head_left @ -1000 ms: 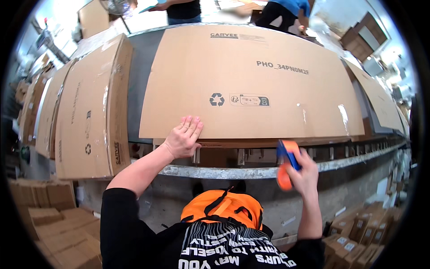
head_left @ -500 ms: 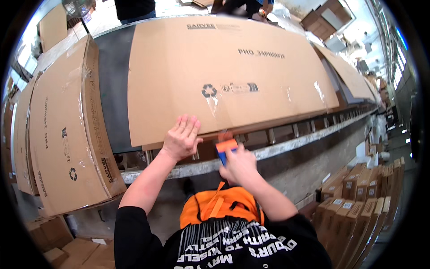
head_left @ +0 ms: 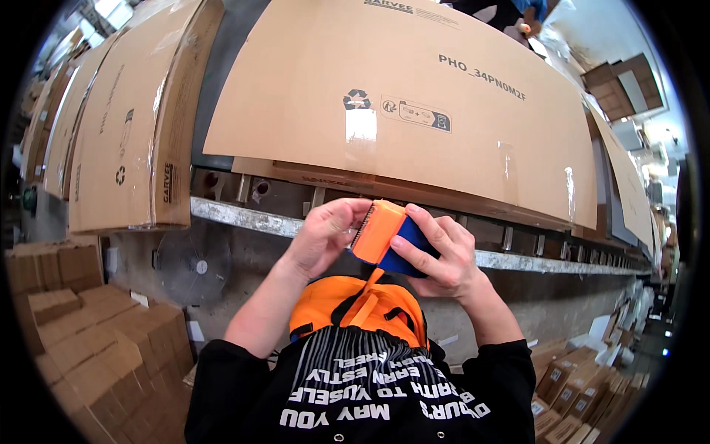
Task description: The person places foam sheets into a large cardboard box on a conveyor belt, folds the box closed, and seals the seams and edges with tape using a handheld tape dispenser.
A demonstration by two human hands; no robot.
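My right hand (head_left: 444, 255) is closed round a hand-held tape dispenser (head_left: 381, 231), orange on top and blue on its body, with a row of dark teeth along its left edge. Against that toothed edge are the curled fingertips of my left hand (head_left: 329, 231); whatever they pinch is too small to make out. Both hands are above the rail, in front of my body. Just beyond them lies a large flat cardboard box (head_left: 296, 96), its top flap overhanging the near side. Strips of clear tape shine on its top near the edge.
A metal rail (head_left: 244, 217) runs along the conveyor's near side, with rollers behind it. More large boxes (head_left: 140, 140) stand at the left. Stacked cartons (head_left: 111, 355) sit low at the left, others (head_left: 573, 385) at the lower right. A round fan (head_left: 196, 266) is below the rail.
My left hand has come off the box and over to the dispenser. My right hand has drawn the dispenser back from the box edge and turned it. The view has shifted nearer the box.
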